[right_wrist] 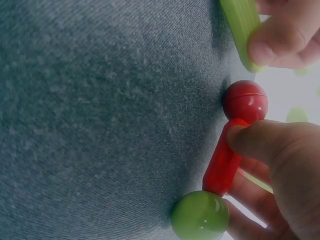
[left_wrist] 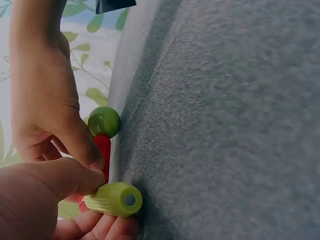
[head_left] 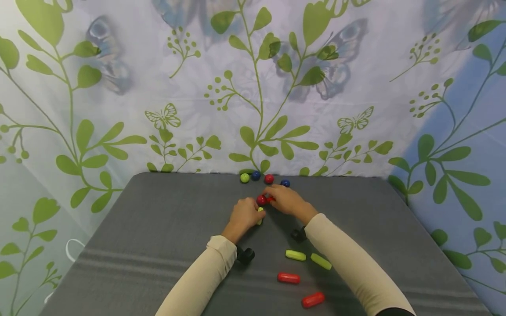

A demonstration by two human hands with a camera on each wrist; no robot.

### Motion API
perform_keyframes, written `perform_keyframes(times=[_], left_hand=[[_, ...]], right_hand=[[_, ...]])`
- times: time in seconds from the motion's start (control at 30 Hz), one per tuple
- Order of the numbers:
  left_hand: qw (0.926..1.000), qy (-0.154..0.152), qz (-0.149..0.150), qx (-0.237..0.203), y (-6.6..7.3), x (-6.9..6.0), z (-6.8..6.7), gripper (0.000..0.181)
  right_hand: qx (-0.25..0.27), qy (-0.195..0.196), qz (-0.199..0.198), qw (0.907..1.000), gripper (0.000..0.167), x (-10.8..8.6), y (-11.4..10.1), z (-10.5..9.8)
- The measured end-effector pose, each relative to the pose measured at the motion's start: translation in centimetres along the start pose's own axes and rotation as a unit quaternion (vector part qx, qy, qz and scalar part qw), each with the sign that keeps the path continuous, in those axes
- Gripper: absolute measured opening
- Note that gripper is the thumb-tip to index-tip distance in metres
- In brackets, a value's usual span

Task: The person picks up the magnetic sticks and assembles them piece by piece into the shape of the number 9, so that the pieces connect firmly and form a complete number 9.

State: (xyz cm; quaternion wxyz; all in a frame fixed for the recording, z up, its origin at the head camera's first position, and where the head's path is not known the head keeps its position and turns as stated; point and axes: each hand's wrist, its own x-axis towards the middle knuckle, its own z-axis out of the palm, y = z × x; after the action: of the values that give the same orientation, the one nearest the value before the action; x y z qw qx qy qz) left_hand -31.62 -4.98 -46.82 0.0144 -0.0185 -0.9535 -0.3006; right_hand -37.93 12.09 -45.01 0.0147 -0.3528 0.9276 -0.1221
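Observation:
My left hand [head_left: 246, 213] pinches a yellow-green rod [left_wrist: 111, 199] between thumb and fingers; a round grey spot shows in its end. To its right, my right hand [head_left: 287, 199] grips a red rod [right_wrist: 223, 157], thumb on one side and fingers on the other. At one end of the red rod sits a red ball [right_wrist: 245, 101], at the other a green ball [right_wrist: 200, 216]. That green ball is hidden behind the hand in the head view. In the right wrist view the yellow-green rod's tip is close to the red ball, with a small gap.
Along the back edge of the grey table [head_left: 166, 228] lie a green ball [head_left: 244, 177], a red ball [head_left: 269, 178] and two blue balls [head_left: 256, 175]. Nearer the front are two yellow-green rods [head_left: 295, 255] and two red rods [head_left: 288, 278]. A patterned curtain [head_left: 189, 96] hangs behind.

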Motion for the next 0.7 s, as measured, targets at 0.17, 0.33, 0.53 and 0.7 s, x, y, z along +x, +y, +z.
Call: perform_keyframes(times=[0.17,0.33,0.53,0.7], left_hand=[[0.9999,0.001,-0.008,-0.01,0.2,0.6,0.2,0.044],[0.9997,-0.01,-0.017,-0.014,0.4,1.0,0.2,0.047],[0.9995,-0.006,-0.025,-0.018,0.5,1.1,0.2,0.041],[0.9997,0.003,-0.022,-0.014,0.4,1.4,0.4,0.042]], right_hand=[[-0.008,-0.001,0.002,1.0,0.032,0.1,0.1,0.0],[-0.005,-0.004,0.004,1.0,0.032,0.1,-0.1,-0.1],[-0.006,-0.002,0.002,1.0,0.031,0.0,-0.1,0.0],[-0.003,0.001,-0.005,1.0,0.032,0.0,-0.1,-0.1]])
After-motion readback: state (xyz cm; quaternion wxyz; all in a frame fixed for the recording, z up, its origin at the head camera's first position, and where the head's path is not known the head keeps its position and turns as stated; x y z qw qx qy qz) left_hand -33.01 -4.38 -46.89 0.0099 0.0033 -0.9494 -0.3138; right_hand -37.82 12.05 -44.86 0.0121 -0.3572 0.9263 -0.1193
